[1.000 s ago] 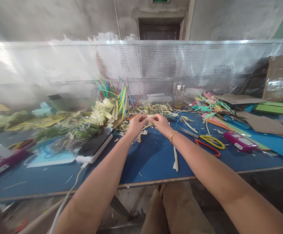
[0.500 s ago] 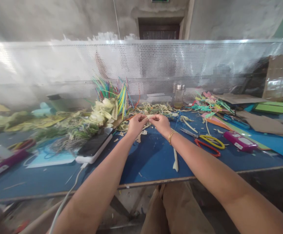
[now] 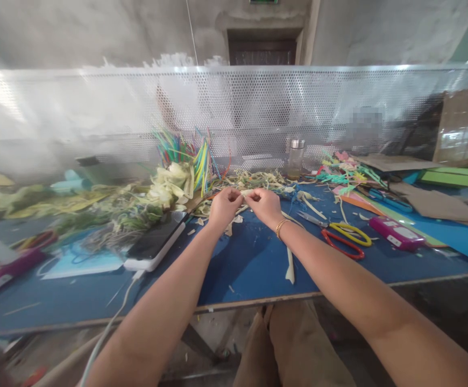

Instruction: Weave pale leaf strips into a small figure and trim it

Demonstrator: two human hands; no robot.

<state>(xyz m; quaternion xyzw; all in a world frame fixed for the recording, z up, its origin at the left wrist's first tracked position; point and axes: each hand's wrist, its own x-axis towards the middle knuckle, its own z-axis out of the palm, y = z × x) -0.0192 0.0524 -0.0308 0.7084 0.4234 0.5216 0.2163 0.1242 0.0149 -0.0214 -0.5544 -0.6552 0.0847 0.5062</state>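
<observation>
Both hands meet over the middle of the blue table, fingertips pinched close together. Between them shows a small bit of a pale husk-like strip (image 3: 245, 193); most of it is hidden by the fingers. My left hand (image 3: 224, 207) is closed on its left side, my right hand (image 3: 267, 207) on its right. Below my right wrist, a pale strip end (image 3: 290, 269) reaches toward the table edge; whether it belongs to the held piece I cannot tell. Scissors (image 3: 334, 234) with one yellow and one red handle lie right of my right wrist, blades pointing left.
A heap of pale husks (image 3: 171, 183) and coloured stems (image 3: 181, 148) stands behind my left hand. A phone on a white power bank (image 3: 155, 244) trails a cable. At the back are a glass bottle (image 3: 296, 158) and a perforated metal screen (image 3: 258, 102). A magenta box (image 3: 396, 232) lies right.
Both hands stay pinched at nearly the same place, with only a slight shift of the fingers. The things on the table have not moved.
</observation>
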